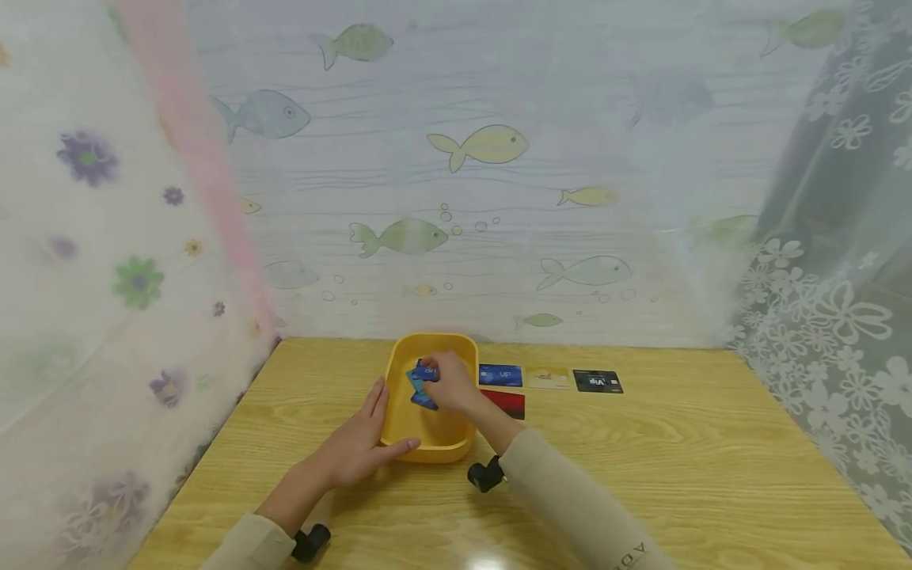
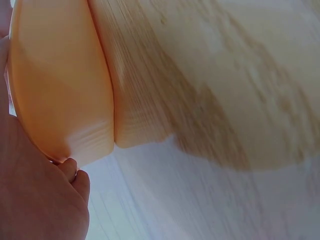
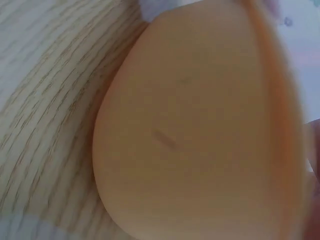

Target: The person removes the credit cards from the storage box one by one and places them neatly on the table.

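Observation:
A yellow plastic bin (image 1: 427, 453) stands on the table, its outer wall (image 2: 60, 75) also close up in the left wrist view. At its near left corner my left hand (image 1: 356, 447) holds it, fingers along the left side and thumb at the near rim. My right hand (image 1: 452, 385) reaches inside and pinches a blue card (image 1: 427, 372). Below that card are more blue cards (image 1: 425, 401), partly overlapping; the fingers hide some of them. In the right wrist view the bin's wall (image 3: 190, 125) fills most of the picture, blurred, and the held card is not visible.
Right of the bin lie a blue VIP card (image 1: 500, 375), a pale gold card (image 1: 547, 378) and a black VIP card (image 1: 598, 381) in a row. A red card (image 1: 507, 404) lies below the blue one. Fish-patterned curtain (image 1: 456, 190) hangs behind the wooden table (image 1: 677, 459).

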Action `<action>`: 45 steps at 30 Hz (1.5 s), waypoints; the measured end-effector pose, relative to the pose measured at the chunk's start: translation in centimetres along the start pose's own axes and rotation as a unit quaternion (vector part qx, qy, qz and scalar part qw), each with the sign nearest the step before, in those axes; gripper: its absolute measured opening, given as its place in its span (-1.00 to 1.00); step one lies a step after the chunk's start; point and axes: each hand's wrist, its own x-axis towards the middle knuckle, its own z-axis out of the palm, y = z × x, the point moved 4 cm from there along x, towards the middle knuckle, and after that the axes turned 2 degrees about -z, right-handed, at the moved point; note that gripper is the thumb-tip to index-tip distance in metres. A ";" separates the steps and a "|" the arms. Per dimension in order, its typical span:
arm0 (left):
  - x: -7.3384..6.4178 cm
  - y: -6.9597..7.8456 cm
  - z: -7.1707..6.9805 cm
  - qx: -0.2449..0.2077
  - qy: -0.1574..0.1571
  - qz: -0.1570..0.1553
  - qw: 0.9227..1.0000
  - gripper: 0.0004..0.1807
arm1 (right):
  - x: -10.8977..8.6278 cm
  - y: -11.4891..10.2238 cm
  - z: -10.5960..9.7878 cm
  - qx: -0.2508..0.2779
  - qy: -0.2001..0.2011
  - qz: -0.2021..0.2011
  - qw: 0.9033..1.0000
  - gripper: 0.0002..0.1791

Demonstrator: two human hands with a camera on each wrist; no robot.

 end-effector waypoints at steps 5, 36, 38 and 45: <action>-0.1 0.1 0.1 0.000 -0.004 -0.007 1.000 0.21 | 0.7 1.0 1.0 -0.023 0.023 0.029 0.999 -0.51; -0.1 0.1 0.2 0.001 0.000 -0.013 1.000 0.21 | 1.5 3.0 2.6 -0.151 0.009 0.135 0.979 -0.28; -0.1 0.0 0.2 0.004 0.003 -0.012 1.000 0.21 | 1.4 2.9 2.6 -0.163 0.006 0.127 0.978 -0.31; 0.0 0.0 0.1 0.001 0.006 -0.012 1.000 0.22 | 1.3 2.7 2.5 -0.167 0.020 0.113 0.979 -0.41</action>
